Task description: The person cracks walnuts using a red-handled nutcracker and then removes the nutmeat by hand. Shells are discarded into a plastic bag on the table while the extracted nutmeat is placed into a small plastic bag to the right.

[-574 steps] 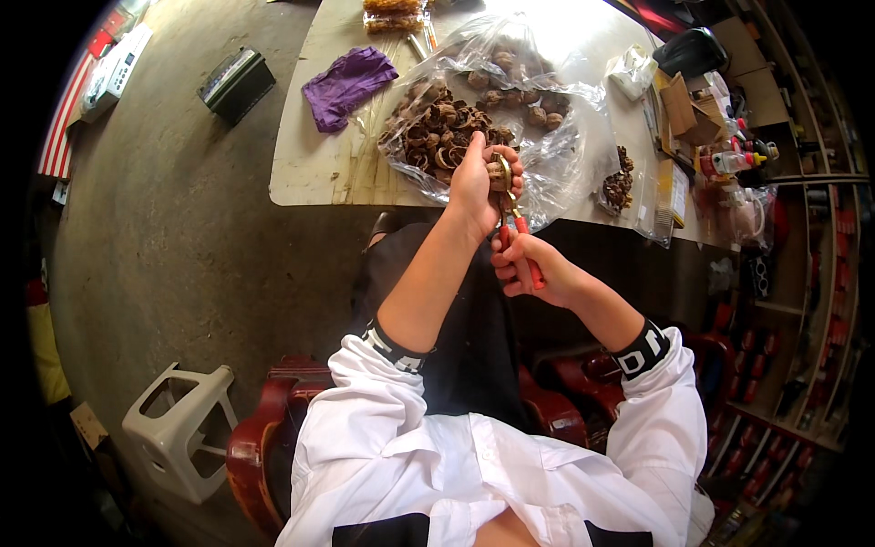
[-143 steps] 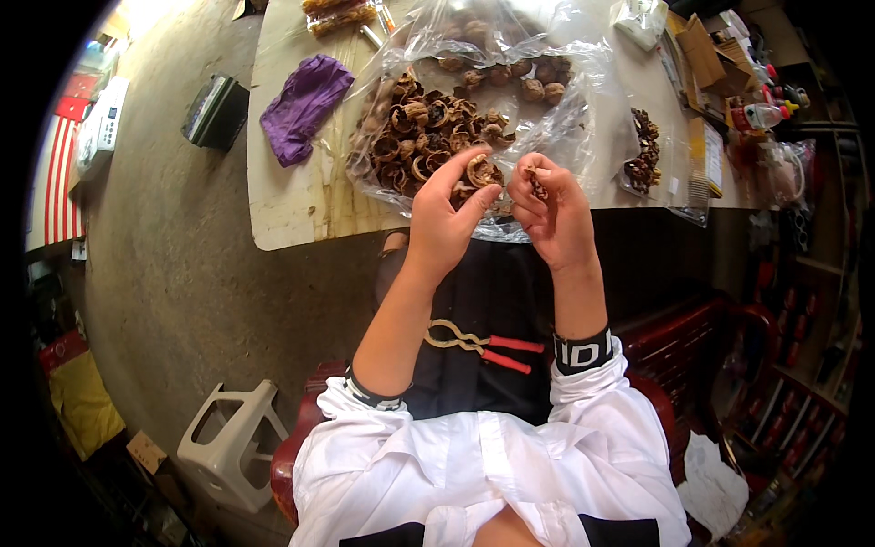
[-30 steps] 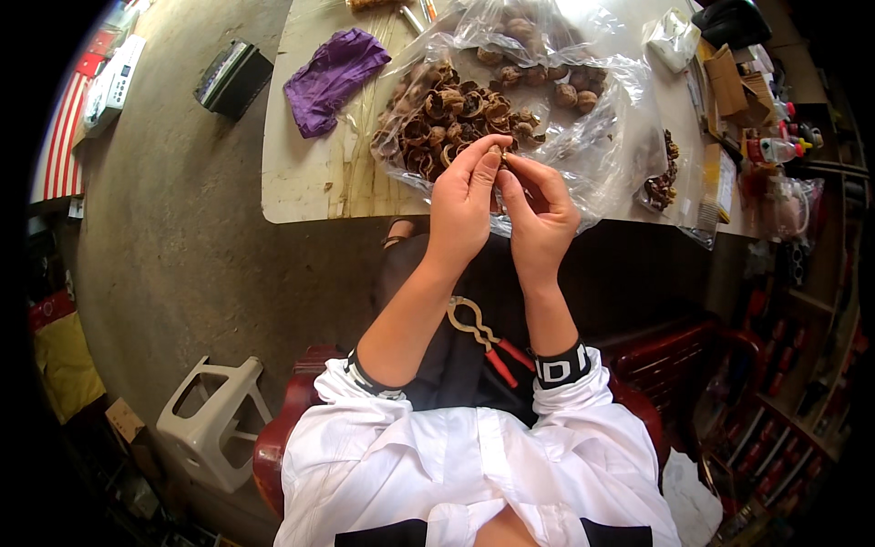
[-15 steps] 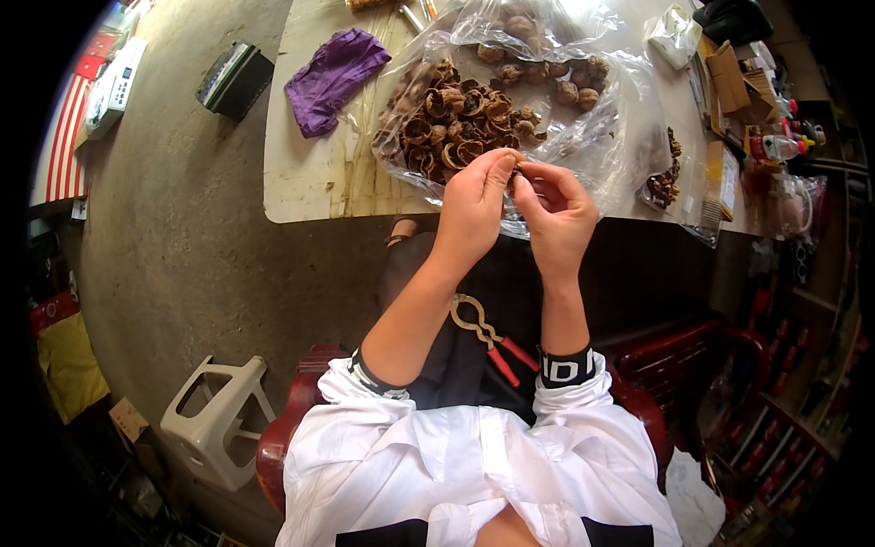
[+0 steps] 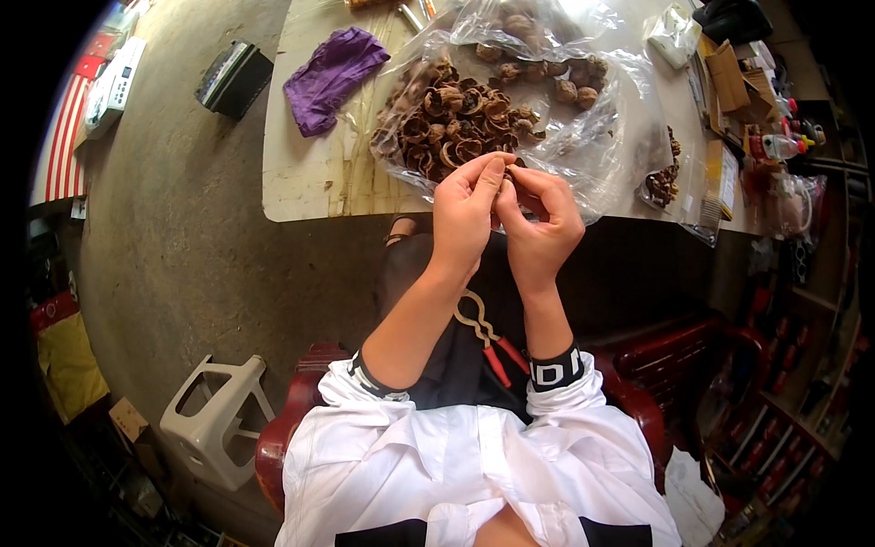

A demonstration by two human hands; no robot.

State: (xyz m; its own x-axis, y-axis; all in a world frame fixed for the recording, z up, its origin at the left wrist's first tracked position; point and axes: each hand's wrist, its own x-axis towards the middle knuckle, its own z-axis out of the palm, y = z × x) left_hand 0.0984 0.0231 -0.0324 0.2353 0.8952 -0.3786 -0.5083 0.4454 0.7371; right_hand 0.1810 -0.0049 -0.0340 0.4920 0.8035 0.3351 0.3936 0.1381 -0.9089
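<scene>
My left hand [image 5: 463, 205] and my right hand [image 5: 541, 217] meet at the table's near edge, fingertips pinched together around a small dark piece of walnut [image 5: 508, 173]. Most of that piece is hidden by my fingers. Just beyond them, a heap of cracked walnut shells [image 5: 460, 118] lies on a clear plastic bag [image 5: 629, 118]. Several whole walnuts [image 5: 567, 89] rest farther back on the same plastic. A plier-like nutcracker [image 5: 488, 339] with red handles lies on my lap, below my wrists.
A crumpled purple cloth [image 5: 333, 80] lies on the table [image 5: 301, 187] at left. Walnut kernels [image 5: 663, 182] sit in a bag at right, near bottles and cardboard. On the floor are a black box [image 5: 234, 80] and a pale plastic stool [image 5: 214, 419]. Red chair arms flank me.
Both hands have shifted slightly left and a little nearer to me, still pinched together on the small piece. The nutcracker has turned slightly on my lap.
</scene>
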